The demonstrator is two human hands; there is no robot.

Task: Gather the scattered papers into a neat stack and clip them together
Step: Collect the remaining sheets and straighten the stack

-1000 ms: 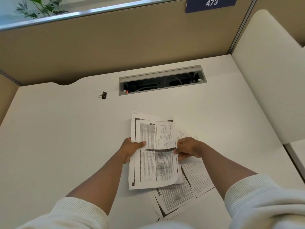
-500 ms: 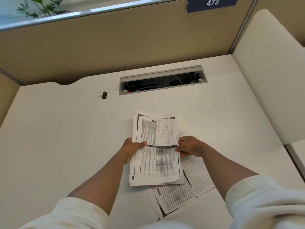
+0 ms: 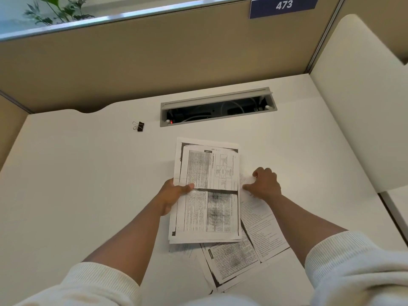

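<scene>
- The papers [image 3: 207, 195] were printed in grey-black text on white.
- The binder clip [image 3: 140, 126] was black.
- The counter [image 3: 77, 184] was off-white.
- The sign [image 3: 283, 5] was navy, numbered in white.
- The sleeves [image 3: 353, 261] were cream, ribbed.

A blue sign [image 3: 283, 6] at the top of the brown wall [image 3: 154, 58] says "473" in white numbers. The papers [image 3: 207, 191] on the desk [image 3: 77, 184] are full of printed words, and the top page has a small chart with boxes, but the print is too tiny and smudged to read. No other words or numbers can be read.
</scene>
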